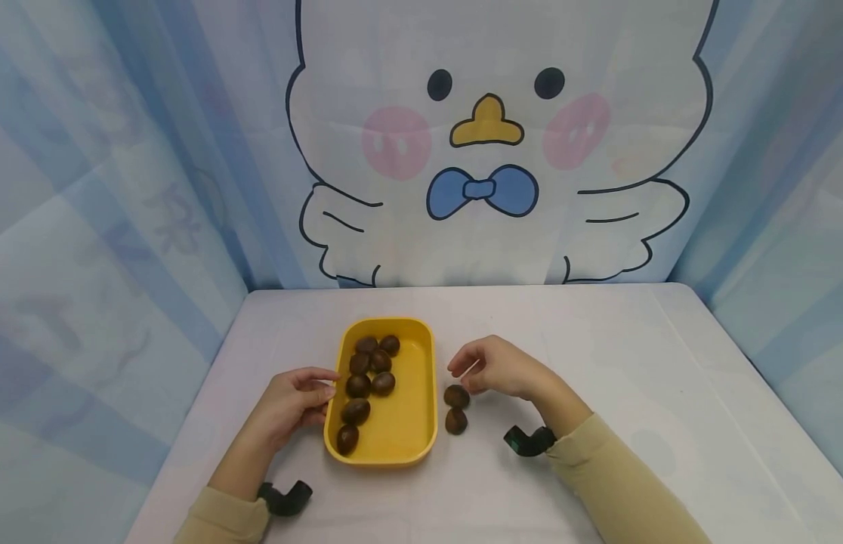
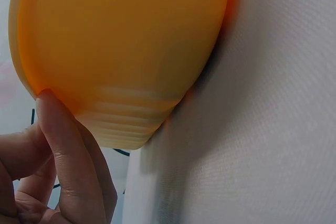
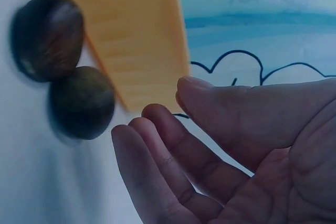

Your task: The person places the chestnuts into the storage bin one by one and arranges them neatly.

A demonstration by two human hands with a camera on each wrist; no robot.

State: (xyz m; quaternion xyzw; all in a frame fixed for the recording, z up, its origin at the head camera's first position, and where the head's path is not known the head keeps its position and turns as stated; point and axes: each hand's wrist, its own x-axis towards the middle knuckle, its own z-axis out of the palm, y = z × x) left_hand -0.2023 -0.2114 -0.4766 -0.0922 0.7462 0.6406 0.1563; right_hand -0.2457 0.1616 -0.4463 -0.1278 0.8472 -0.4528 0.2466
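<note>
A yellow tray (image 1: 415, 408) stands on the table with several brown chestnuts (image 1: 358, 386) in its left half and upper part. My left hand (image 1: 294, 404) is at the tray's left side, its fingertips touching near the rim. In the left wrist view a fingertip (image 2: 46, 95) meets the tray's outer wall (image 2: 126, 51) just below the lip. Right of the tray lie two loose chestnuts (image 1: 456, 421), one behind the other and touching. Just beyond them hovers my right hand (image 1: 496, 368); its thumb and fingers are apart, with nothing between them in the right wrist view.
A white cloth covers the table (image 1: 598, 363). At the back hangs a curtain (image 1: 489, 249) with a cartoon bird on it, and blue curtains close off both sides. A dark curved piece (image 1: 530, 441) is on the right wrist, another (image 1: 285, 499) on the left.
</note>
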